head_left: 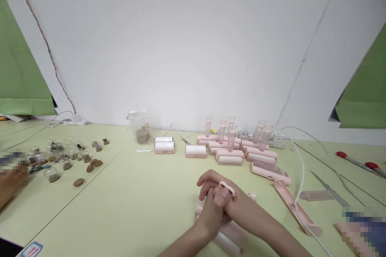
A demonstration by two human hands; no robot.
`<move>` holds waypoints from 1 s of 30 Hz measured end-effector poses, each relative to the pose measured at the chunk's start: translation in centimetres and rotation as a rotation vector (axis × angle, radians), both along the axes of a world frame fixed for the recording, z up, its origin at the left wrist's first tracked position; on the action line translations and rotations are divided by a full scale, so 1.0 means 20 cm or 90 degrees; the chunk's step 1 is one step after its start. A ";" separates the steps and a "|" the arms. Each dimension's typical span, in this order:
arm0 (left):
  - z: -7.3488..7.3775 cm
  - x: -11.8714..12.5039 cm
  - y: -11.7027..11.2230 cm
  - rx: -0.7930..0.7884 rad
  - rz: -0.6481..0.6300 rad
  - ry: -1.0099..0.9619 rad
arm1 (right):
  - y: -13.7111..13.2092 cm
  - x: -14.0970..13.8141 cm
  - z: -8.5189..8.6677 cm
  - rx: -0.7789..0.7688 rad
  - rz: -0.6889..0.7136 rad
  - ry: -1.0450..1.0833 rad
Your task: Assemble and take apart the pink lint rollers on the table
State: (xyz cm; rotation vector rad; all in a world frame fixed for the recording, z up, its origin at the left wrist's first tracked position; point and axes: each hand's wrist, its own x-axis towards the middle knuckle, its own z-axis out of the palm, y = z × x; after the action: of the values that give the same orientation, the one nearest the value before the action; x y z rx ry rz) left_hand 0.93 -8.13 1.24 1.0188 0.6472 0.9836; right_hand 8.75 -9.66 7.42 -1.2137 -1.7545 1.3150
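My left hand (211, 211) and my right hand (238, 198) are clasped together over the front of the table. Both are closed around a small pink looped handle (227, 188), whose loop sticks up between the thumb and the right hand; the rest of it is hidden by the fingers. Underneath lies a pink lint roller (227, 243) with a white roll, partly covered by my hands and blurred.
Behind my hands stand several pink lint rollers (230, 158) and upright clear pink handles (231, 140). White rolls (196, 151) sit further left. A pink half shell (297, 209), a white cable (302, 168) and scissors (330, 188) lie right. Small glass domes (52, 174) and a person's hand (12, 178) are left.
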 end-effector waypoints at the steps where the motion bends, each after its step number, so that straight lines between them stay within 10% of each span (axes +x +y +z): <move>1: 0.00 0.00 -0.01 -0.009 0.025 0.000 | -0.01 0.00 0.00 0.012 -0.009 -0.015; 6: -0.01 0.01 -0.01 -0.029 0.092 -0.032 | -0.02 -0.01 0.01 0.094 -0.050 -0.088; 12: -0.05 0.00 0.04 0.047 -0.013 -0.024 | 0.02 0.01 -0.01 0.012 0.013 0.021; 23: 0.02 -0.08 0.04 0.222 -0.180 -0.013 | 0.05 0.15 0.05 0.158 0.220 0.045; 30: 0.10 -0.12 0.01 0.241 -0.144 0.009 | 0.00 0.14 0.02 0.186 0.044 0.002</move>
State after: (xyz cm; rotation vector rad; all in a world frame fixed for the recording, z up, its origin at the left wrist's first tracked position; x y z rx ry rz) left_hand -1.49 -8.00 3.26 1.4005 0.3510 0.9173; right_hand 11.64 -9.67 7.81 -0.9943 -1.9216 1.0507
